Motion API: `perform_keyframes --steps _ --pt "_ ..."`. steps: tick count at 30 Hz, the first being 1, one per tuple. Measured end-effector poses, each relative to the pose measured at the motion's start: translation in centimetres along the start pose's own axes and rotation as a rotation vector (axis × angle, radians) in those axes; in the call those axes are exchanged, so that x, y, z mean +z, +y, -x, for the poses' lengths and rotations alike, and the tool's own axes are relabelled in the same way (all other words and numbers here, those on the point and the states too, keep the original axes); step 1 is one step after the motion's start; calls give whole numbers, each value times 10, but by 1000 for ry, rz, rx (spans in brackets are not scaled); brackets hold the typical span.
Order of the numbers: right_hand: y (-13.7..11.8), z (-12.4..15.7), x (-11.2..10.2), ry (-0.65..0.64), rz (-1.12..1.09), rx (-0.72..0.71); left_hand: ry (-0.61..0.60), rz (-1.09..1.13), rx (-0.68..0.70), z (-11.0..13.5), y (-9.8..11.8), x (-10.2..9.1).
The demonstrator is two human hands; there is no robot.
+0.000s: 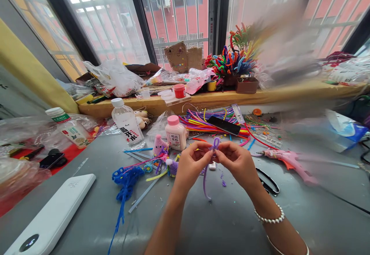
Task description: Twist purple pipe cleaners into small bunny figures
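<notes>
Between both hands, above the middle of the grey table point(219, 220), is a purple pipe cleaner point(216, 143) bent into small loops at the top. Its loose end hangs down below the fingers. My left hand point(198, 156) pinches it from one side, thumb against fingertips. From the other side my right hand point(232, 156) grips it the same way, and the thumbs nearly meet. A pink crocheted figure point(160, 146) and a purple one point(172, 167) lie just left of my left hand. Small purple scraps point(223, 183) lie below the hands.
Behind the hands lie a bundle of colourful pipe cleaners point(199, 122) and a black phone point(224, 125). A pink glue gun point(291, 162) is at right. A pink-capped bottle point(175, 133), a water bottle point(127, 124), blue yarn point(125, 182) and a white power bank point(54, 216) are at left.
</notes>
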State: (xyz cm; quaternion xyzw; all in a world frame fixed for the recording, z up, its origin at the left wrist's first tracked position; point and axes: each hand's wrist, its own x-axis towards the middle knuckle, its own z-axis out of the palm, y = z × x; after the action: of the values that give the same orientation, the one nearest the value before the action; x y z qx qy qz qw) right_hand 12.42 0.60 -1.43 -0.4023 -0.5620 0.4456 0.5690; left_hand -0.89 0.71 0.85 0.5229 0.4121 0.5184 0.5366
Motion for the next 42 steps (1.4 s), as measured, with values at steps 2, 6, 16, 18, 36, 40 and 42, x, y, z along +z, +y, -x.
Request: perform_keyframes --steps 2,6,16,18,36,40,42 --pt "0 0 0 -18 11 -1 5 14 -10 0 1 0" --pt "-1 1 1 11 59 -49 13 18 -34 1 2 2" --pt "-3 5 10 102 128 -74 -2 64 -80 2 2 4" --pt "-2 6 11 111 127 -70 -12 61 -82 1 1 5" --pt "12 -4 3 -115 -303 164 29 243 -179 0 0 0" --pt "9 -5 2 -103 -219 136 7 243 -199 -1 -1 1" --pt "8 -6 1 -87 -187 114 -8 260 -202 -1 -2 0"
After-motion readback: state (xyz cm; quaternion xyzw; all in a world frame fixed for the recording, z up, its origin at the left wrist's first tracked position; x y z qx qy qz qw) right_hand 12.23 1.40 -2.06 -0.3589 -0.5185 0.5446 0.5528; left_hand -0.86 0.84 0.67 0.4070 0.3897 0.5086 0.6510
